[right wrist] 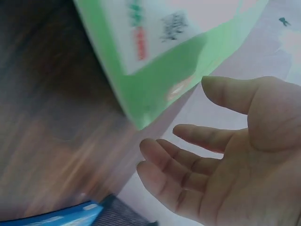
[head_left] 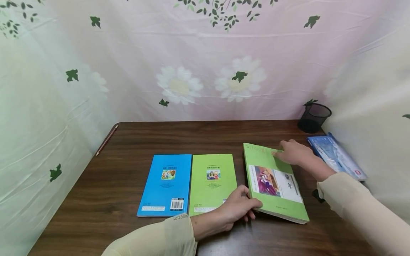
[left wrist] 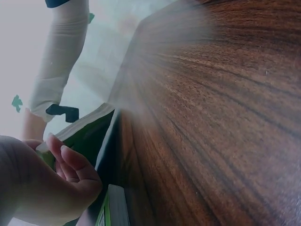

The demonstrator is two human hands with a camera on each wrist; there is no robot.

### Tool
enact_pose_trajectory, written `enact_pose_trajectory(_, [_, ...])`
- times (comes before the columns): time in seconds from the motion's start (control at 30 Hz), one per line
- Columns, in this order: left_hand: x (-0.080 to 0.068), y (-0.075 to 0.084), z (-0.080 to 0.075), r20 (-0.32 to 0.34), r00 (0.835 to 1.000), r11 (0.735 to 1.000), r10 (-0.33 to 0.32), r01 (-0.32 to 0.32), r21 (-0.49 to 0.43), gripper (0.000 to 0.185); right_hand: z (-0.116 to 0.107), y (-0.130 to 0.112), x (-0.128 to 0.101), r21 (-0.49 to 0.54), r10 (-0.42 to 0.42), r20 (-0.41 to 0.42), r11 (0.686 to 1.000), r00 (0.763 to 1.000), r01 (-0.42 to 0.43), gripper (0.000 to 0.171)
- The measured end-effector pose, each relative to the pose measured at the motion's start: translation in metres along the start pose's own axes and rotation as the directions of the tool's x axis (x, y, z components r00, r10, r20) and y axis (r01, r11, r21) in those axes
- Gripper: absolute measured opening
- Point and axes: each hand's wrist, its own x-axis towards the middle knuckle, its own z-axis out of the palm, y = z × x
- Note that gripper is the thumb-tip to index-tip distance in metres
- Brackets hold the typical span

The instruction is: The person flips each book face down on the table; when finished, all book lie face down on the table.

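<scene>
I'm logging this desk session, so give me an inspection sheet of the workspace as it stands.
Surface: dark wooden table, books lying flat on it.
Job's things: green book with a picture cover, its near edge lifted off the table; left hand grips its near left corner, right hand rests over its far right part.
Clutter: blue book and light green book side by side, back covers up; another blue book at the right edge; black mesh cup at the far right corner; pencil at the far left.
Hands: left curled on the book, right's fingers loosely extended.
Cables: nothing seen.
Surroundings: floral cloth on three sides.
</scene>
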Motion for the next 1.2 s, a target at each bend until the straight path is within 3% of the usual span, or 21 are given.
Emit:
enact_pose_trajectory(0.27, [-0.001,0.002,0.002,-0.007,1.0,1.0,0.003,-0.003,0.004,0.03,-0.014,-0.037,0.006,0.113,-0.128,0.04,0.986,0.991,0.123,0.07])
enact_pose_trajectory(0.47, [0.0,0.002,0.005,-0.003,1.0,1.0,0.018,-0.018,0.0,0.03,-0.016,-0.067,0.011,0.085,-0.192,0.031,0.978,0.981,0.189,0.071])
enact_pose_trajectory(0.97, [-0.002,0.002,0.009,-0.01,0.999,0.999,0.052,-0.052,0.004,0.028,-0.013,-0.103,0.02,-0.093,-0.138,0.032,0.986,0.99,0.14,0.078])
enact_pose_trajectory(1.2, [-0.003,0.001,0.01,-0.006,0.998,0.998,0.061,-0.061,-0.003,0.028,-0.01,-0.113,0.021,-0.2,-0.115,0.02,0.973,0.993,0.117,0.075])
